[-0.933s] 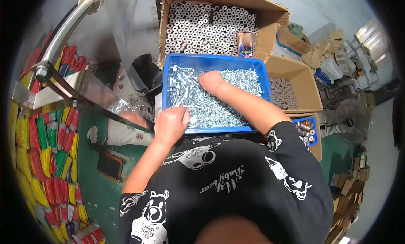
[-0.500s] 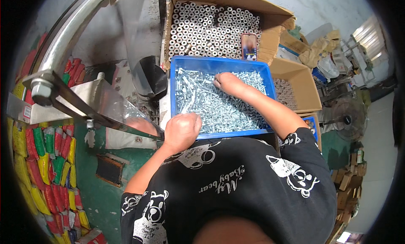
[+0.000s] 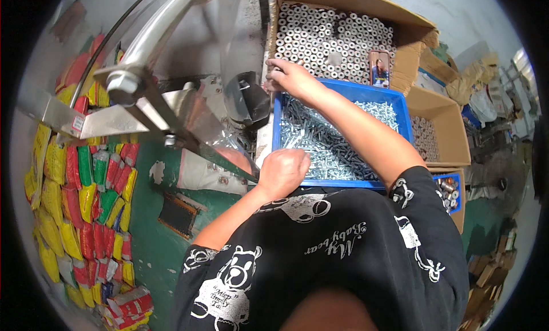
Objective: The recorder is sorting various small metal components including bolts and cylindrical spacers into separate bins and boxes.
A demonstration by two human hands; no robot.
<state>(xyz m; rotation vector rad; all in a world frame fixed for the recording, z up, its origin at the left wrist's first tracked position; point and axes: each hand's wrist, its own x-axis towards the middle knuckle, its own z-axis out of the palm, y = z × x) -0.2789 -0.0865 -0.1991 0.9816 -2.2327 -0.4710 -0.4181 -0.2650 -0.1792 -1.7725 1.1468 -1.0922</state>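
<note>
Two hands worked at the blue bin [image 3: 343, 94] of screws [image 3: 326, 151]: the left hand [image 3: 284, 171] fisted at its near edge, the right hand [image 3: 286, 74] pinched shut at the far corner, contents unclear. Screws might spill beside the black funnel [image 3: 246, 99].

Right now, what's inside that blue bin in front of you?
The blue bin holds a heap of silvery screws. My right forearm crosses over it and my left hand rests at its near edge, so the screws beneath them and the bin's bottom are hidden.
</note>
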